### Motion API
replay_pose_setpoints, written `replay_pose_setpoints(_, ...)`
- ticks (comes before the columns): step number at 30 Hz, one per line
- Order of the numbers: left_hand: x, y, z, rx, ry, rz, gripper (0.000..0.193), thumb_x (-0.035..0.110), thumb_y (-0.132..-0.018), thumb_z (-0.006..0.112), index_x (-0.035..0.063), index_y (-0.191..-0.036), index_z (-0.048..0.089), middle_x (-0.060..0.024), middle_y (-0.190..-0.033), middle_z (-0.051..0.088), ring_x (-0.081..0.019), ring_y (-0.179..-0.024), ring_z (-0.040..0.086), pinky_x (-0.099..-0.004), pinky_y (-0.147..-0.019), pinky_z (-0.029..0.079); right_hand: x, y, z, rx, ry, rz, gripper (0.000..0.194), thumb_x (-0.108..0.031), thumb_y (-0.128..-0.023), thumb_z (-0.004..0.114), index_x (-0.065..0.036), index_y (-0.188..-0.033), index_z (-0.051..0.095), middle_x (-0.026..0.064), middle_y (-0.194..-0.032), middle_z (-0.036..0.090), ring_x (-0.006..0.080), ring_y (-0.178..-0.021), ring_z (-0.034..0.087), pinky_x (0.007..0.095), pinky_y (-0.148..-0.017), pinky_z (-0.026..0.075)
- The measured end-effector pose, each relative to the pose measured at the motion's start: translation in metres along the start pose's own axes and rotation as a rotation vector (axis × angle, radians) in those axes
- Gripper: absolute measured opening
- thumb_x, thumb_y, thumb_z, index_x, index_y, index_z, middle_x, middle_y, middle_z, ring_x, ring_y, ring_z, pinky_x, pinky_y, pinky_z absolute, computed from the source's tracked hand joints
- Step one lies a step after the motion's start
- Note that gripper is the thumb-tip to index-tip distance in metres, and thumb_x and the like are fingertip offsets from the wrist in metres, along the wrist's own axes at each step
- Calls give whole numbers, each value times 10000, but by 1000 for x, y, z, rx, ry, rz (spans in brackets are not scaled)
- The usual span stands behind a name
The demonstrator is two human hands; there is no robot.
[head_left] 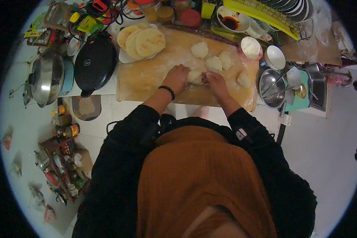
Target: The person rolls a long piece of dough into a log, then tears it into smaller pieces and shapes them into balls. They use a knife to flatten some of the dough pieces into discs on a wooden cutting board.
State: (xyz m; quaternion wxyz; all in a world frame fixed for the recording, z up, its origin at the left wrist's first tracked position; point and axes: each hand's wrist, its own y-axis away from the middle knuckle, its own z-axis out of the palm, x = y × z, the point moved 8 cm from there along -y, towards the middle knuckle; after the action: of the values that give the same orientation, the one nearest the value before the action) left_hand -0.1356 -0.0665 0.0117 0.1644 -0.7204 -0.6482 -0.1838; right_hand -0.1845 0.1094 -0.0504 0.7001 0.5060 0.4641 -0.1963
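On a floured wooden board (142, 86), a piece of dough (194, 77) lies between my two hands. My left hand (178, 76), with a dark beaded bracelet at the wrist, rests against its left side, fingers close together. The bent fingers of my right hand (214, 82) pinch the dough's right edge. Behind my hands are a dough lump (199, 50) and two touching lumps, one of them nearer (214, 64). Another dough lump (243, 79) sits apart to the right. Round flatbreads (150, 43) overlap on a white plate (130, 59) at the board's back left.
Left of the board stand a closed black electric griddle (95, 64) and a lidded metal pan (47, 77). A bowl of flour (250, 48), a white bowl (275, 57) and a steel bowl with utensils (272, 99) are at the right, near the sink (318, 89). Jars and a dish rack (267, 17) line the back.
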Motion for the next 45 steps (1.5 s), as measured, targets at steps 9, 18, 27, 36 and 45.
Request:
replay_pose_setpoints(9, 6, 7, 12, 71, 160, 137, 549, 74, -704, 832, 15, -1208, 622, -199, -1145, 633, -428, -1107, 609, -478, -971, 515, 7, -32, 40, -196, 63, 99, 305, -272, -1027, 630, -14, -1175, 696, 67, -1101, 699, 178, -929, 644, 345, -762, 525)
replay_pose_setpoints(18, -5, 1, 34, -32, 73, -104, 399, 120, -751, 816, 12, -1076, 610, -218, -1024, 702, -429, -1033, 669, -514, -911, 524, 16, -28, 39, 1, 59, 144, 309, -267, -957, 727, -16, -1133, 694, 96, -1099, 691, 215, -969, 646, 395, -799, 533)
replay_pose_setpoints(27, 0, -2, 36, -52, -89, -62, 331, 191, -742, 814, 67, -1011, 667, -178, -989, 714, -380, -988, 696, -504, -862, 533, 2, -7, 42, -5, 99, 153, 283, -250, -911, 742, -39, -1096, 707, 81, -1019, 654, 232, -890, 614, 422, -760, 523)
replay_pose_setpoints(36, -3, 4, 37, 57, -63, -48, 323, 193, -708, 808, 84, -991, 697, -161, -1017, 715, -379, -997, 692, -512, -846, 534, -52, 30, 58, -170, 904, -637, 352, -157, -826, 722, -71, -1166, 691, 149, -1071, 708, 317, -1003, 691, 429, -861, 562)
replay_pose_setpoints(45, 0, 20, 17, -25, -200, -35, 501, 317, -825, 764, 54, -1235, 649, -191, -1184, 680, -377, -1135, 653, -493, -959, 522, -202, 4, 63, 126, 695, -950, 516, -86, -905, 662, -57, -1412, 569, 217, -1368, 637, 373, -1306, 598, 474, -1096, 490)
